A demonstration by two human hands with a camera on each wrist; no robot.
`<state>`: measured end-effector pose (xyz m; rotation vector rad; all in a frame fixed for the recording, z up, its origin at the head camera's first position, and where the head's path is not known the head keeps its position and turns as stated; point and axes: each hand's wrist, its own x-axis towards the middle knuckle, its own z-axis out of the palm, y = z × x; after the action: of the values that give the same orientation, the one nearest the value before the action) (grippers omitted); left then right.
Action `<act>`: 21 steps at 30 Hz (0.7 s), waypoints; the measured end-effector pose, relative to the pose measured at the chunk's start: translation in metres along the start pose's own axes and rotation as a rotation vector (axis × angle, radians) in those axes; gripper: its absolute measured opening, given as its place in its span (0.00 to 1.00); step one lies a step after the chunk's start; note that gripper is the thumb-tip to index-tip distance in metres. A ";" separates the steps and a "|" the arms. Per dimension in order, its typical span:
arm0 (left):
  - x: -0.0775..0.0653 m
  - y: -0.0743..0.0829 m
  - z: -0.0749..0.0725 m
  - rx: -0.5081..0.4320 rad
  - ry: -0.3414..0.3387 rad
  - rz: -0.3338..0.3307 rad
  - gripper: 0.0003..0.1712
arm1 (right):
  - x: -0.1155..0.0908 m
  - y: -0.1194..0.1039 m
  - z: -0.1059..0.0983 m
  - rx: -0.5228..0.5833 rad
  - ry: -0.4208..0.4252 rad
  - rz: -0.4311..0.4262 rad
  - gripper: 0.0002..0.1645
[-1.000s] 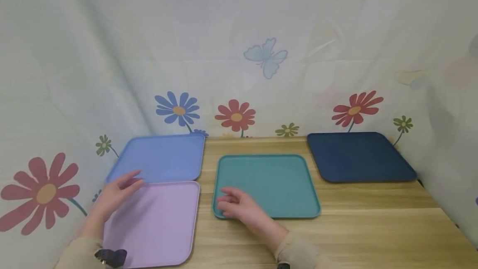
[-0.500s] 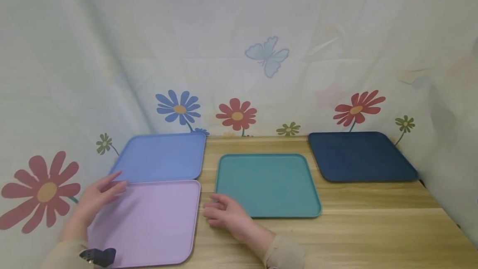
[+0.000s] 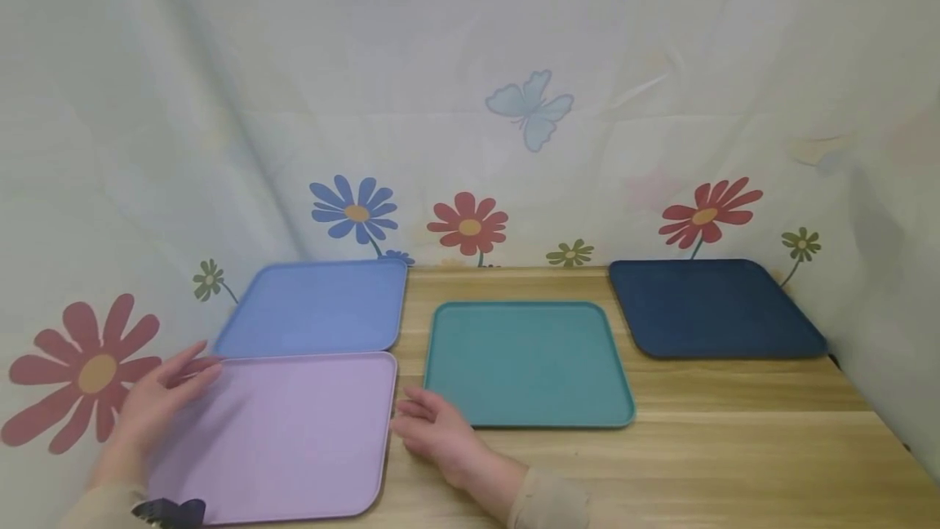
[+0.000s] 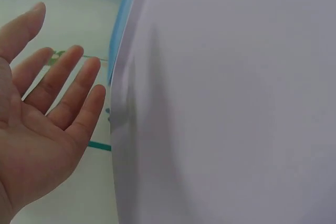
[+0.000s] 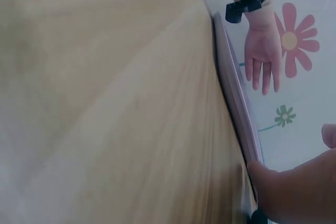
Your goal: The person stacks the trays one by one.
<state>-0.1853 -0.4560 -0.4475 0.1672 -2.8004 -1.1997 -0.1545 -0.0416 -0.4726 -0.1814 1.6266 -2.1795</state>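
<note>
In the head view, the lilac tray [image 3: 286,439] lies flat in the lower left of the frame, with the person's 2 hands at its opposite sides. The left hand [image 3: 157,402] is at the tray's far left corner, fingers loosely extended and thumb apart, holding nothing. The left wrist view shows its palm open and its 4 fingers spread and slightly bent, the tips just beside the tray's rim. A soft shadow falls across the lilac surface near that hand.

The right hand [image 3: 444,435] is in the lower middle, beside the lilac tray's right edge and in front of the teal tray's near left corner. Its fingers are relaxed, gently bent and slightly parted, with nothing in their grasp. In the right wrist view part of this hand overlaps the tray's edge at the lower right; whether it touches the rim, I cannot tell.

The far edge of the lilac tray meets the near edge of the light blue tray [image 3: 316,308], left of centre. The teal tray [image 3: 529,362] lies near the middle, apart from the lilac tray, and the navy tray [image 3: 716,308] is farther back on the right. All 4 trays rest on the wood-grain table [image 3: 698,464], before a pale cloth [image 3: 411,47] printed with flowers and a blue butterfly [image 3: 532,108]
</note>
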 end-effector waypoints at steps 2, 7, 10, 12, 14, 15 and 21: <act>-0.002 -0.004 -0.001 -0.034 0.015 -0.003 0.46 | -0.002 0.001 0.002 0.022 0.004 0.017 0.41; -0.004 -0.015 -0.002 -0.055 0.034 -0.039 0.47 | -0.005 0.004 0.004 0.088 0.004 0.067 0.42; -0.007 -0.022 -0.005 -0.072 0.032 -0.070 0.47 | -0.005 0.006 0.005 0.092 0.009 0.063 0.42; -0.008 -0.024 -0.006 -0.082 0.028 -0.089 0.48 | -0.004 0.009 0.006 0.081 0.014 0.047 0.42; -0.009 -0.027 -0.008 -0.085 0.023 -0.089 0.48 | -0.003 0.013 0.007 0.062 0.021 0.030 0.42; -0.009 -0.029 -0.008 -0.082 0.020 -0.091 0.48 | -0.002 0.015 0.008 0.052 0.023 0.019 0.42; -0.010 -0.037 -0.008 -0.099 -0.012 -0.046 0.48 | 0.000 0.020 0.015 -0.008 0.046 -0.037 0.42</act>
<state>-0.1721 -0.4859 -0.4690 0.2194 -2.7537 -1.3501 -0.1441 -0.0594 -0.4865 -0.1658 1.6691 -2.2202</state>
